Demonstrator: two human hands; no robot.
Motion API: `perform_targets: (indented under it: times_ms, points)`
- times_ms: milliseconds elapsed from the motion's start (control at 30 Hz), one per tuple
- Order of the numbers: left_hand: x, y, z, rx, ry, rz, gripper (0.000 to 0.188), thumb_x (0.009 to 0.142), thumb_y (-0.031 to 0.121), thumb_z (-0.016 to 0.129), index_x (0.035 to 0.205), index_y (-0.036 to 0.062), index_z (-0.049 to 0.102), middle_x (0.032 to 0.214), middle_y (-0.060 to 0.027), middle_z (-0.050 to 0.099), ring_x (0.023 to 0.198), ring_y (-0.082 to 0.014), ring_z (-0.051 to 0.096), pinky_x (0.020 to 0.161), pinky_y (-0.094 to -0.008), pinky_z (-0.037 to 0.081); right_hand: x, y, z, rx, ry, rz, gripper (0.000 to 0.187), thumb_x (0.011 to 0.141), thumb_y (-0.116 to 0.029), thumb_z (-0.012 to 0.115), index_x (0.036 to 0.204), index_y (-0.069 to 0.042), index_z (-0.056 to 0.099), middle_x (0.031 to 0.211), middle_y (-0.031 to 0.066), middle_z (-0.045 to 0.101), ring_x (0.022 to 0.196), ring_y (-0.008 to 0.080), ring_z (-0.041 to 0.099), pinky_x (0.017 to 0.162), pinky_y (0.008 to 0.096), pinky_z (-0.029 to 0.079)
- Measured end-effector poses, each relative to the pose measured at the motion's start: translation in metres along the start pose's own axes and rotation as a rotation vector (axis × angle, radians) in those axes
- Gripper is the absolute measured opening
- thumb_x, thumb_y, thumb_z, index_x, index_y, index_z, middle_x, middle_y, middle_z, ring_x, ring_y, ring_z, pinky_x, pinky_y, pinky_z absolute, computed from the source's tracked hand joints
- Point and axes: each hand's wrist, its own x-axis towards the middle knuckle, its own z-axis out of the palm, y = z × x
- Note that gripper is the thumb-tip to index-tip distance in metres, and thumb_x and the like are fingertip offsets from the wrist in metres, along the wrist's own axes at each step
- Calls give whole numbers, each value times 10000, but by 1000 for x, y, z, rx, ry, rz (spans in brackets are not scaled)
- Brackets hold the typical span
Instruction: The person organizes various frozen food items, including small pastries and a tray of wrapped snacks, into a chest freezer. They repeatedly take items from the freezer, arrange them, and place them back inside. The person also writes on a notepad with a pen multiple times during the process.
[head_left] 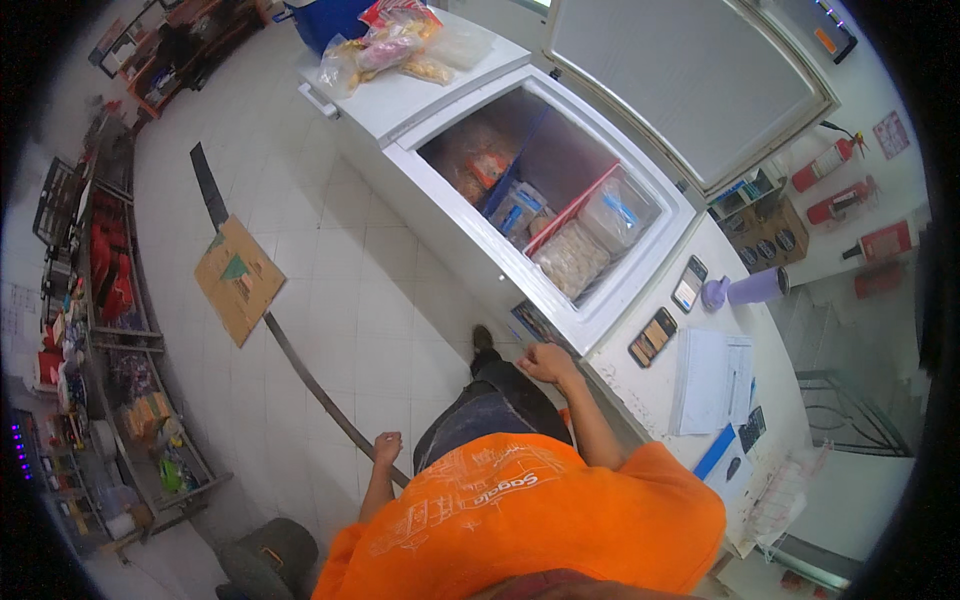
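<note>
My left hand (pixel 388 447) hangs beside my leg with its fingers curled, and nothing shows in it. My right hand (pixel 545 362) is loosely closed, just beside the front side of a white chest freezer (pixel 455 222); nothing shows in that hand either. The freezer's lid (pixel 690 90) stands raised. Inside are a blue divider (pixel 518 160), a red divider (pixel 572 208), a bag of pale pieces (pixel 572 258), a clear container with blue clips (pixel 612 212) and several other bagged foods (pixel 478 165).
A cardboard piece (pixel 238 285) lies across a dark strip on the tiled floor (pixel 370 300). Shelves (pixel 125 330) line the left. Food bags (pixel 390 48) sit beyond the freezer opening. Two phones (pixel 654 336), a purple bottle (pixel 760 287) and papers (pixel 708 380) lie to the right.
</note>
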Motion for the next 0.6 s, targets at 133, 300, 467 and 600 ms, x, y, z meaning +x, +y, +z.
perform_targets:
  times_ms: [133, 300, 467, 600]
  points:
    - [72, 85, -23, -18, 15, 163, 378, 996, 308, 689, 1143, -40, 695, 929, -128, 752, 782, -171, 714, 720, -301, 584, 84, -27, -25, 62, 26, 32, 435, 936, -470, 690, 984, -38, 721, 922, 218, 748, 922, 396, 720, 821, 495, 551]
    - [135, 179, -62, -42, -4, 102, 392, 1017, 334, 662, 1137, -38, 694, 909, -122, 749, 785, -166, 712, 721, -309, 583, 213, -66, -53, 118, 11, 31, 425, 918, -439, 690, 978, -19, 721, 939, 250, 736, 940, 422, 711, 828, 511, 551]
    - [188, 250, -137, 29, 22, 7, 356, 1031, 317, 641, 1105, -25, 703, 849, -87, 724, 738, -155, 683, 687, -302, 569, 378, -145, -89, 200, 143, -178, 394, 915, -387, 694, 947, 5, 705, 904, 206, 738, 851, 348, 714, 787, 450, 548]
    - [238, 330, -192, -82, 77, 85, 324, 1043, 284, 617, 1053, -27, 707, 808, -59, 694, 700, -146, 642, 664, -307, 538, 485, -223, -139, 328, 265, -260, 363, 931, -351, 718, 973, 8, 691, 867, 159, 729, 801, 264, 705, 728, 401, 557]
